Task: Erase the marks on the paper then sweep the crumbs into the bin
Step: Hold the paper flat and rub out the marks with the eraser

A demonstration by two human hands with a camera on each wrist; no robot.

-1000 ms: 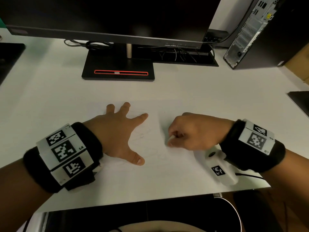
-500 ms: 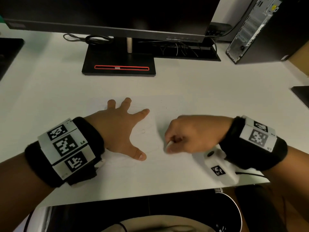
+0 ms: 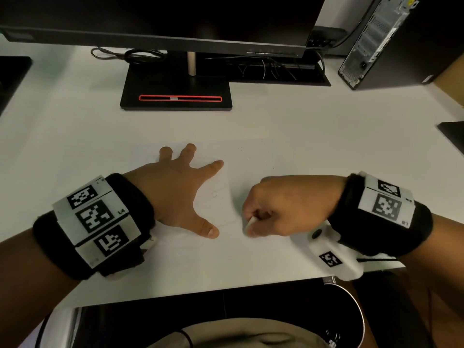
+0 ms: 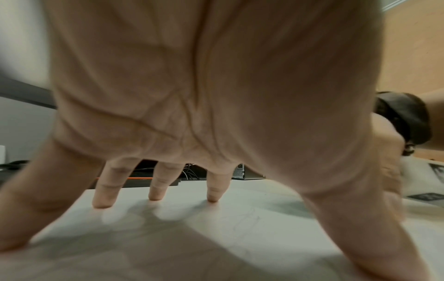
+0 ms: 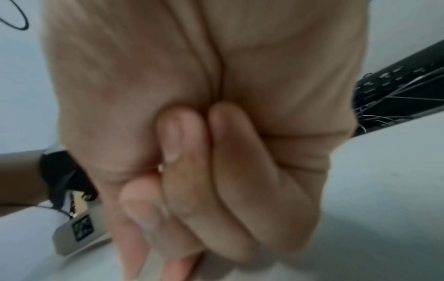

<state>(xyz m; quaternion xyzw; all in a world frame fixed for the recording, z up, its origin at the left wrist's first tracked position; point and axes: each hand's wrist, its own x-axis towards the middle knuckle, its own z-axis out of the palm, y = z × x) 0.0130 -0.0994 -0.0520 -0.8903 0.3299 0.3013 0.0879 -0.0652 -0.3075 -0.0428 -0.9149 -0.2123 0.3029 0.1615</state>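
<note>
A white desk [image 3: 326, 126] carries a dark monitor [image 3: 160, 18] on a black stand [image 3: 175, 91], a computer tower [image 3: 391, 41] at the far right corner, and a tangle of cables [image 3: 271, 69] behind. Flat on the desk lies the paper [image 3: 251, 169], white on white, its edges barely showing, with faint pencil marks [image 3: 214, 194] between the two hands. The left hand [image 3: 175, 194] presses down on the sheet with fingers spread wide and straight; in the left wrist view the fingertips [image 4: 103, 203] and thumb plainly touch the surface, the palm arched above it. Just to its right the right hand [image 3: 288, 204] is curled into a loose fist, thumb and forefinger pinching a small white eraser [image 3: 250, 221] whose tip meets the paper beside the left thumb. The right wrist view is blurred and shows only folded fingers [image 5: 182, 136]. Near the person, past the desk edge and below the right wrist, stands a dark bin [image 3: 361, 320] with a pale metal rim.
</note>
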